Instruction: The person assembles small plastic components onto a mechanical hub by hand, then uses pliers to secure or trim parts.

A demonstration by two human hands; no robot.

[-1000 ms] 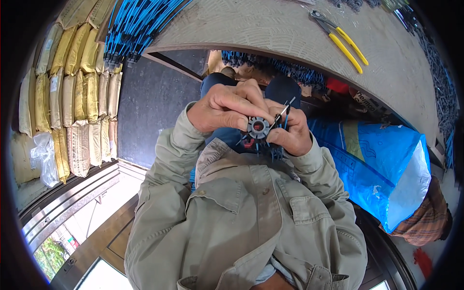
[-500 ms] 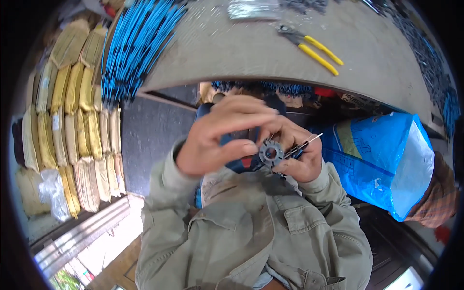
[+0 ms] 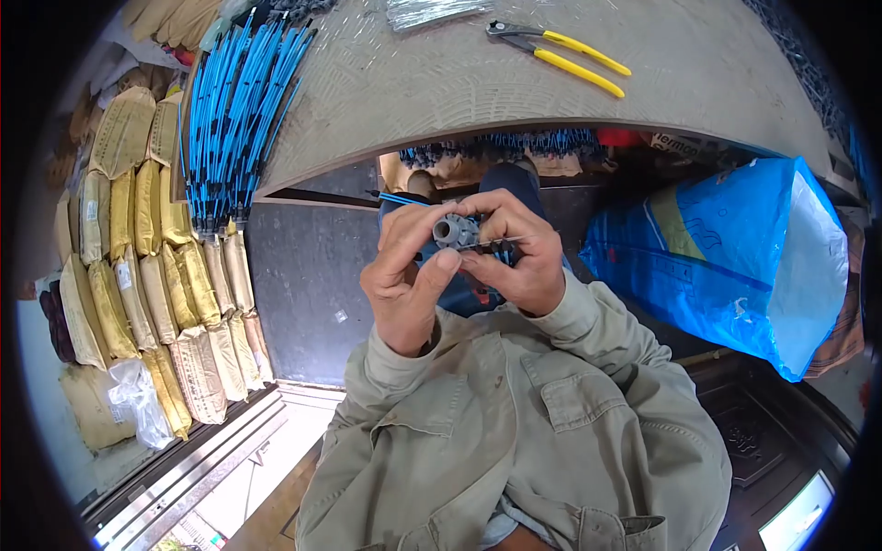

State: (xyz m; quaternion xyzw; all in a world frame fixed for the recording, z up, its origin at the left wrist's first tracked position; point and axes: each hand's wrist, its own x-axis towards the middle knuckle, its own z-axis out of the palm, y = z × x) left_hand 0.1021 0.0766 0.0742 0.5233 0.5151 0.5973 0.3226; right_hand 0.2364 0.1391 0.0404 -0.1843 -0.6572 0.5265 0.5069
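Observation:
Both hands meet above my lap around a grey plastic hub (image 3: 447,231) whose round hollow end faces up. My left hand (image 3: 404,275) is closed on the hub's left side, its thumb just below the opening. My right hand (image 3: 524,253) grips it from the right, with dark slim pieces and a thin metal wire showing between the fingers. Thin blue rods (image 3: 397,197) with a black tip stick out beyond the left fingers. Whether the left hand holds these rods, or they join the hub, is hidden.
On the workbench (image 3: 395,101) lie yellow-handled pliers (image 3: 565,57), a bundle of blue rods (image 3: 241,119) and a clear packet (image 3: 436,11). A large blue bag (image 3: 698,266) stands at the right. Wrapped packages (image 3: 152,266) are stacked at the left.
My left hand, stretched out beside the hub before, has closed on it. Hub and right hand have shifted left, and the hub is tilted differently. Blue rods now show beyond the left fingers.

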